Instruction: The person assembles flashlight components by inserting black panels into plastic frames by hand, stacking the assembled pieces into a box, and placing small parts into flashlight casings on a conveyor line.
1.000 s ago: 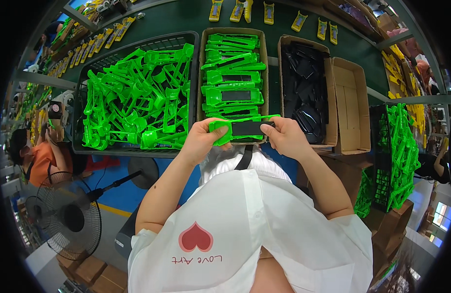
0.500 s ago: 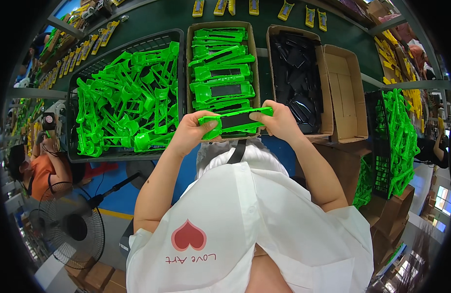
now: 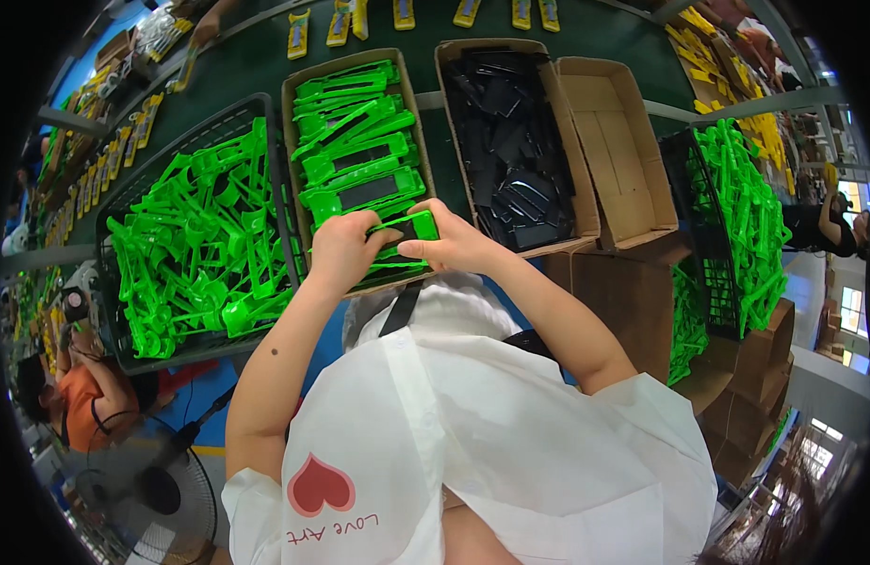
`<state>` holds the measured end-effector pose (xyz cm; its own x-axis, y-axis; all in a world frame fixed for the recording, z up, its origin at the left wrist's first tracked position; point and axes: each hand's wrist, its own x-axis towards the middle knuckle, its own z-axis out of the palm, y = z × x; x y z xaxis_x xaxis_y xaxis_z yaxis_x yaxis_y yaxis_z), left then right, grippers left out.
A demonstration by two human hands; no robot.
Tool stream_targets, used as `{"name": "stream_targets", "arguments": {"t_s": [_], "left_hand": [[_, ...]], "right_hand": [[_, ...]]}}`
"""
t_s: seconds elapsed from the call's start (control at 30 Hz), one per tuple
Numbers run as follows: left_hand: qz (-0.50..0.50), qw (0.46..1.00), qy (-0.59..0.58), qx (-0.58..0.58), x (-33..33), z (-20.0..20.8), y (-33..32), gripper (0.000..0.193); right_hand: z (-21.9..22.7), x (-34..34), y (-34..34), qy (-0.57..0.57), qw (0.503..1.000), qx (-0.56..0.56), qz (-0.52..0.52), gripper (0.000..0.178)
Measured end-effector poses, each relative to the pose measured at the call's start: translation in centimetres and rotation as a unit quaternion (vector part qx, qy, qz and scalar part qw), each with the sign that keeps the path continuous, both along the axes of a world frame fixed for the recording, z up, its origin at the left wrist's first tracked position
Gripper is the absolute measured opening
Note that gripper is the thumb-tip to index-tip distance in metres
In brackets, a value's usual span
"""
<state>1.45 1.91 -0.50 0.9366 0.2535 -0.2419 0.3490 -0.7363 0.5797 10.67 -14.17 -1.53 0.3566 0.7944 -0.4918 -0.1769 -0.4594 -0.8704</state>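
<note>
My left hand [image 3: 343,249] and my right hand [image 3: 451,241] hold one green plastic frame [image 3: 425,224] with a black panel in it, low over the near end of a cardboard box [image 3: 408,85]. The left fingers are bent at the panel and partly cover it. My right thumb lies along the near side while the fingers wrap the right end. Inside the box, several similar green frames with black panels [image 3: 369,192] lie stacked in a row. To the right, a second cardboard box [image 3: 582,188] holds loose black panels [image 3: 520,137].
At the left stands a black crate [image 3: 282,174] heaped with green frames [image 3: 204,231]. A shallow cardboard box [image 3: 618,141] adjoins the panel box. Another crate [image 3: 710,231] of green parts is farther right. Yellow devices [image 3: 404,13] line the far table; a fan [image 3: 162,490] and a person [image 3: 96,405] are lower left.
The green frame has turned and come lower, nearer the box. My left hand has slid from its left end in toward the panel. The whole view has shifted, moving the boxes leftward.
</note>
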Motion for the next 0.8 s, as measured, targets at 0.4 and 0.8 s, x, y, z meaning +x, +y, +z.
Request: {"name": "stream_targets", "arguments": {"t_s": [0.4,0.8], "left_hand": [[-0.040,0.969,-0.156,0.185,1.1,-5.7,2.7,0.068],[0.227,0.906,0.066,0.351,-4.0,-6.3,16.2,0.030]], "right_hand": [[-9.1,11.7,-12.9,-0.554,0.813,-0.143,-0.106,0.037],[-5.9,17.1,-10.8,-0.630,0.746,-0.212,-0.037,0.024]]}}
